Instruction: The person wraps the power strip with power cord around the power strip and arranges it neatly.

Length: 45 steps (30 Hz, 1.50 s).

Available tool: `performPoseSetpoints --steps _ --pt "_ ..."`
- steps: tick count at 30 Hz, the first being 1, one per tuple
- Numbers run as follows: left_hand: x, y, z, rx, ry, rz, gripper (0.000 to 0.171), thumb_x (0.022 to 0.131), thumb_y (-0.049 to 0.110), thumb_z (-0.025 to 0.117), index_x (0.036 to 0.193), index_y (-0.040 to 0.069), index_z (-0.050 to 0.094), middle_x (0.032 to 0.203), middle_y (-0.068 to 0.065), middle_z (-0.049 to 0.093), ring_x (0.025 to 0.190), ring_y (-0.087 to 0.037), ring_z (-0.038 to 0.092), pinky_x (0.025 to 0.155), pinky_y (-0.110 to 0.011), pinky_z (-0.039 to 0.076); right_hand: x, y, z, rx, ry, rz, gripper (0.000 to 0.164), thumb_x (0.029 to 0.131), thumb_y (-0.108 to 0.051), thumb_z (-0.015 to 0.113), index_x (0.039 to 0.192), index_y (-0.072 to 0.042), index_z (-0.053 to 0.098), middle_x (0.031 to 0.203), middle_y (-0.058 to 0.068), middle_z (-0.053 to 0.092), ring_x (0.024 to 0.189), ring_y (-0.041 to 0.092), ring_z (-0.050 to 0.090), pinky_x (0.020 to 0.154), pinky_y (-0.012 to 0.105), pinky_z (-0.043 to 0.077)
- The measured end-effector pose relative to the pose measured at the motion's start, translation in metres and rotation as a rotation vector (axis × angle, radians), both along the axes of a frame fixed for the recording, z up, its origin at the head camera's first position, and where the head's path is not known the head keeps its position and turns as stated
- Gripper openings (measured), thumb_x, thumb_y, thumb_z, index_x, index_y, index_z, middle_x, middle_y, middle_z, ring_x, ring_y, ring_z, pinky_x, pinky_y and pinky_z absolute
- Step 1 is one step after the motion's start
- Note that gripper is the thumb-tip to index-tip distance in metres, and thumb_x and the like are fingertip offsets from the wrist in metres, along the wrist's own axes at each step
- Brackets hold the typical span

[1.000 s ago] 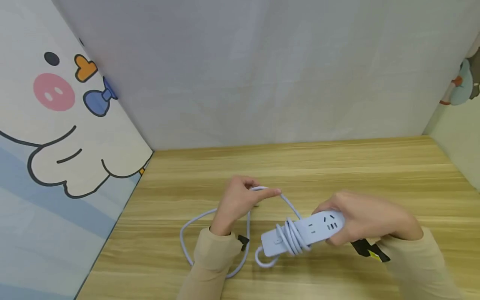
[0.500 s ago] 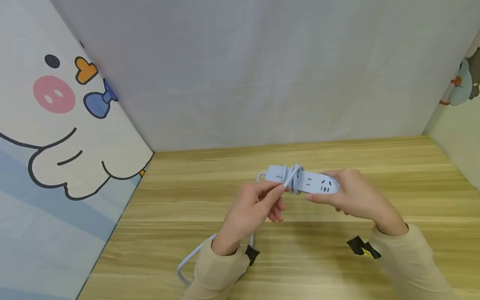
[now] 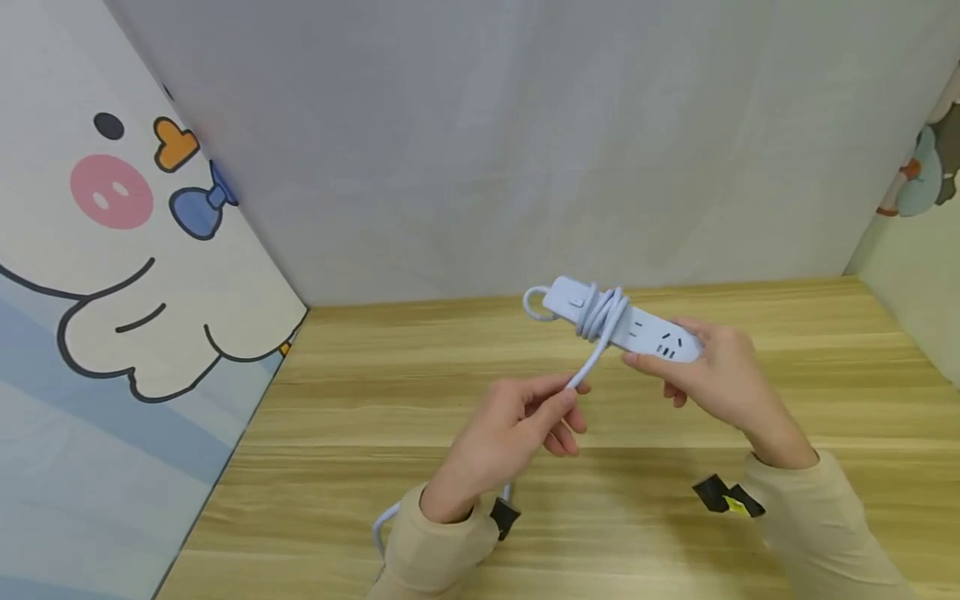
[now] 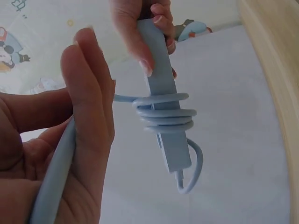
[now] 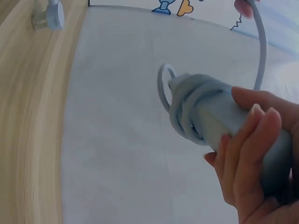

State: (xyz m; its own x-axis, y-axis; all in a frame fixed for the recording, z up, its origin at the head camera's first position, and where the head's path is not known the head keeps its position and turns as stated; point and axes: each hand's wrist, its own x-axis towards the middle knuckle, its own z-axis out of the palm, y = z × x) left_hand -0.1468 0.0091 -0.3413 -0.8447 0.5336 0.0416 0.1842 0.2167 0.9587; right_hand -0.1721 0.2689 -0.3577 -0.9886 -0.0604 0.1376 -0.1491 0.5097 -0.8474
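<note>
A white power strip (image 3: 645, 331) is held up over the table, tilted, its socket face visible in the head view. My right hand (image 3: 723, 371) grips its socket end, thumb along one long side and fingers beneath. Several turns of its cord (image 3: 602, 315) wrap the strip near the switch end, where a small loop bends out. Between thumb and fingers, my left hand (image 3: 517, 429) pinches the free cord, drawn taut from the wraps. In the left wrist view that cord (image 4: 55, 175) runs across the palm. The plug (image 5: 55, 15) shows by the wood in the right wrist view.
The wood-grain table (image 3: 337, 400) spans the front, with slack cord (image 3: 382, 525) near my left sleeve. A pale curtain (image 3: 525, 150) stands behind. At the left rises a cartoon-printed panel (image 3: 225, 283); another printed wall (image 3: 918, 250) is at the right.
The power strip has risen away from me and tilted the other way, switch end now farthest. My left hand has moved right with the cord, which now passes over the strip's front.
</note>
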Motion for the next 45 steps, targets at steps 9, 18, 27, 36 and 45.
performPoseSetpoints --steps 9,18,27,36,45 --pt "-0.006 -0.006 -0.006 -0.062 -0.044 -0.066 0.027 0.107 0.018 0.053 0.122 0.006 0.071 0.081 -0.009 0.067 0.059 -0.011 0.063 0.056 -0.029 0.058 -0.003 0.026 0.004 -0.829 0.071 -0.036 0.011 0.091 0.000 0.073 0.102 -0.003 0.072 0.071 0.002 0.068 0.047 0.010 0.056 0.042 0.019 0.047" --pt "-0.044 -0.026 -0.035 -0.036 -0.182 -0.139 0.029 0.105 0.026 0.059 0.104 0.001 0.075 0.065 -0.003 0.058 0.048 -0.009 0.052 0.049 -0.022 0.046 0.004 0.034 0.009 -1.143 -0.057 0.394 0.033 0.107 0.001 0.036 0.102 0.004 0.068 0.080 0.007 0.067 0.049 0.010 0.041 0.039 0.017 0.030" --pt "-0.066 -0.045 -0.054 -0.066 -0.216 0.055 0.031 0.095 0.033 0.071 0.076 0.008 0.070 0.053 0.006 0.045 0.044 -0.008 0.038 0.046 -0.021 0.032 0.009 0.041 -0.004 -0.700 -0.215 0.804 0.031 0.093 0.009 0.049 0.112 -0.005 0.068 0.084 -0.003 0.070 0.042 0.024 0.026 0.028 0.030 0.017" --pt "-0.056 -0.043 -0.035 0.017 -0.240 0.159 0.036 0.083 0.043 0.083 0.079 0.009 0.071 0.053 0.006 0.037 0.047 -0.011 0.031 0.049 -0.023 0.026 0.024 0.009 0.007 -0.150 -0.305 0.883 0.040 0.084 -0.005 0.080 0.122 -0.012 0.073 0.093 0.004 0.075 0.065 0.002 0.062 0.046 0.022 0.050" --pt "-0.021 -0.019 -0.009 -0.058 0.024 0.236 0.021 0.100 0.028 0.066 0.104 0.011 0.078 0.058 -0.001 0.050 0.047 -0.014 0.045 0.048 -0.023 0.042 0.013 -0.018 -0.003 0.146 -0.223 0.613 0.040 0.084 -0.032 0.083 0.114 -0.008 0.072 0.082 -0.001 0.072 0.046 0.007 0.051 0.038 0.022 0.043"
